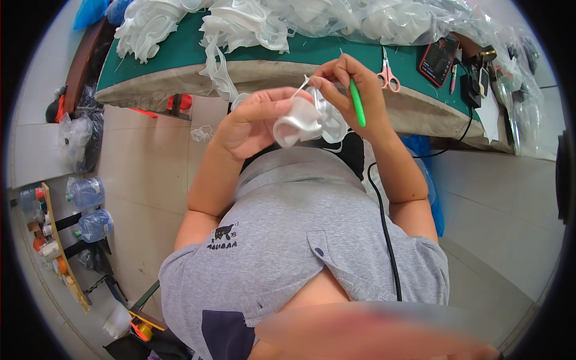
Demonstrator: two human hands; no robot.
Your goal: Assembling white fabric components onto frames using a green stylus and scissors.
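My left hand (249,123) is closed on a glossy white curled fabric piece (298,120), held in front of my body just off the table's near edge. My right hand (360,90) wraps around a thin tool with a bright green handle (357,105). Its slim tip points up past the knuckles, and its exact kind is not clear. Thumb and forefinger of the same hand pinch a narrow white strip, drawn up from the fabric. More folds of the white fabric hang below the right fingers. The left fingertips are partly hidden behind the piece.
White fabric pieces (243,27) heap on the green table (312,51), one strand hanging over its edge. Behind lies a clear plastic bag (384,24) of them. Pink-handled scissors (389,78) and a phone (439,59) lie right. A black cable (384,222) runs down my front.
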